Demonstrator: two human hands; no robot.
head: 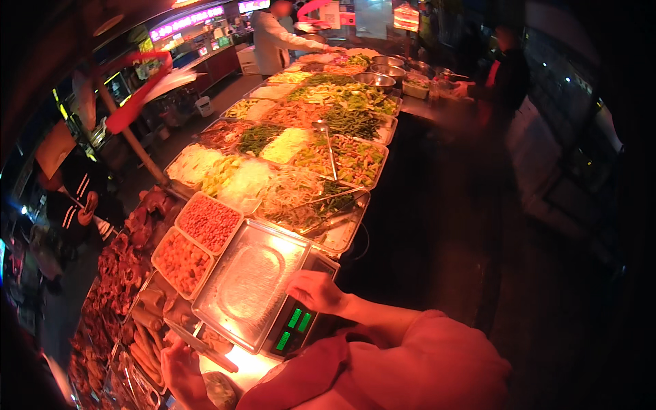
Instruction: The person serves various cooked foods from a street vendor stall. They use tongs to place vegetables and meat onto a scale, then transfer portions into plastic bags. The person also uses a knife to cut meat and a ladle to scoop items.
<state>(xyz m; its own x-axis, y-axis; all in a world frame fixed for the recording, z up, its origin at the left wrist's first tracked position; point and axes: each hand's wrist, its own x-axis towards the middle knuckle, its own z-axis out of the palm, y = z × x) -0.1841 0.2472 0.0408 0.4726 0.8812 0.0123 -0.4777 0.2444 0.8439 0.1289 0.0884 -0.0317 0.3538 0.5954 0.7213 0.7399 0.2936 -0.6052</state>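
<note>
My right hand (319,292), fingers loosely bent, is over the near right edge of a digital scale with a shiny metal pan (248,279). No item shows in its grasp. Green digits glow on the scale's display (293,328) below my wrist. At the lower left, my left hand (180,365) is beside a knife (201,347), which lies slanted with its handle towards me. The blade partly overlaps the fingers, so I cannot tell whether they touch it. A lit white cutting board (251,361) lies under the knife's handle end.
Peanuts fill a tub (209,223) beside another tub of reddish pieces (183,262). Dark cooked meats (120,271) line the left edge. Trays of noodles (289,192) and vegetables (341,159), some with tongs (328,197) or a ladle (328,148), stretch away. People (274,41) stand around.
</note>
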